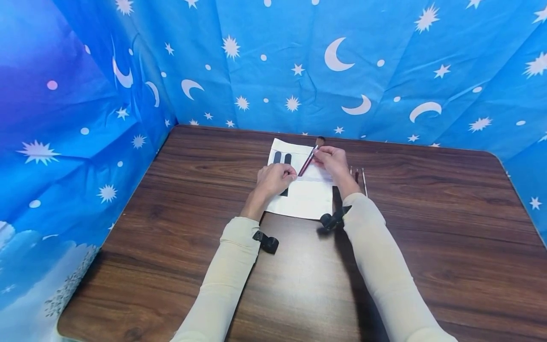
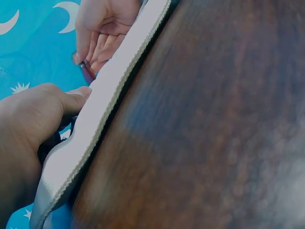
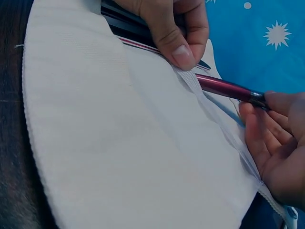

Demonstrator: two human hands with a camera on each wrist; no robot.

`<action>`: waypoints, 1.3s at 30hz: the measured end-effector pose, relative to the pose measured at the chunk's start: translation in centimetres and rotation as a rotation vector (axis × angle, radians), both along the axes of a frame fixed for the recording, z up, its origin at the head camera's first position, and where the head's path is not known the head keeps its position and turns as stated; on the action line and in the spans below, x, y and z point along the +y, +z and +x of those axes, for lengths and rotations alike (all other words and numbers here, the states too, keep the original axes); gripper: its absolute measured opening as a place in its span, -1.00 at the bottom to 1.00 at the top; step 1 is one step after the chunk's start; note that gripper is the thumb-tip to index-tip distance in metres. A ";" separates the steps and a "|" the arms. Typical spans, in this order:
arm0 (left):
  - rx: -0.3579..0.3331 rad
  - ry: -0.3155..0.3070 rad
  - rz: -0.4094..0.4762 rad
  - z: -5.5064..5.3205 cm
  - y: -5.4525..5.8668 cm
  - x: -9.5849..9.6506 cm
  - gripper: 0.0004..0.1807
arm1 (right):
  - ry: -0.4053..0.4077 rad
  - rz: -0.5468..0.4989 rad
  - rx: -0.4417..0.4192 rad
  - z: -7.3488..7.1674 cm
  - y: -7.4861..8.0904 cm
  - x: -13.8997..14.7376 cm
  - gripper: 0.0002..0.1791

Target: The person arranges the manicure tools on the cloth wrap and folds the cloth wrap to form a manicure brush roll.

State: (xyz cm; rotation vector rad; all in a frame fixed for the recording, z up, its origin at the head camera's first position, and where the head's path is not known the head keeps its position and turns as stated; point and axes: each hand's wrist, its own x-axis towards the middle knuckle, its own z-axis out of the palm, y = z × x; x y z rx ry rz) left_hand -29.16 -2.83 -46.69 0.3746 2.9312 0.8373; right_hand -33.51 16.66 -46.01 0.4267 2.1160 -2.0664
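A white cloth brush pouch [image 1: 305, 199] lies on the table, its pocket edged with an elastic band [image 3: 190, 81]. My left hand [image 1: 275, 178] pinches the pocket's edge between thumb and fingers. Between the thumb and fingertips of my right hand [image 1: 334, 164] is a makeup brush with a dark red handle [image 3: 224, 88]. Its brown bristles [image 1: 320, 140] point away from me, and the handle's lower end meets the pocket opening; how far it goes in is hidden. Dark flat strips [image 1: 287, 159], striped along one edge, sit in the pouch beside my left hand.
Several thin sticks or brushes [image 1: 364, 180] lie right of the pouch, partly behind my right wrist. The brown wooden table [image 1: 192, 190] reaches back to a blue curtain [image 1: 273, 71] with white moons and stars. Each wrist carries a black camera [image 1: 268, 243].
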 end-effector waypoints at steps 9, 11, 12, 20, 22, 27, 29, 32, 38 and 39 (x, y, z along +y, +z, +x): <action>0.017 0.012 0.033 0.1 0.0 0.0 -0.86 | 0.240 0.105 -0.066 0.1 0.4 0.4 -0.54; 0.026 0.009 0.032 0.2 -0.1 -0.1 -0.86 | 0.280 0.093 -0.077 0.3 0.5 0.5 -0.55; 0.028 0.009 0.033 0.3 -0.1 -0.1 -0.86 | 0.297 0.089 -0.086 0.3 0.5 0.5 -0.57; 0.015 0.014 0.046 0.5 -0.1 -0.3 -0.86 | 0.469 0.139 -0.108 1.0 0.7 0.2 -0.84; 0.016 0.014 0.046 0.5 -0.2 -0.4 -0.85 | 0.485 0.152 -0.108 1.2 0.8 0.1 -0.83; 0.031 0.017 0.045 0.5 -0.5 -0.5 -0.86 | 0.486 0.156 -0.094 1.4 0.9 -0.1 -0.61; 0.033 0.015 0.047 0.5 -0.5 -0.5 -0.85 | 0.475 0.164 -0.091 1.5 0.9 -0.2 -0.52; 0.031 0.014 0.046 0.5 -0.5 -0.5 -0.85 | 0.447 0.171 -0.101 1.4 0.7 -0.3 -0.46; 0.029 0.018 0.043 0.6 -0.5 -0.5 -0.85 | 0.406 0.194 -0.125 1.3 0.6 -0.4 -0.46; 0.031 0.017 0.044 0.6 -0.5 -0.5 -0.85 | 0.403 0.198 -0.124 1.3 0.6 -0.4 -0.46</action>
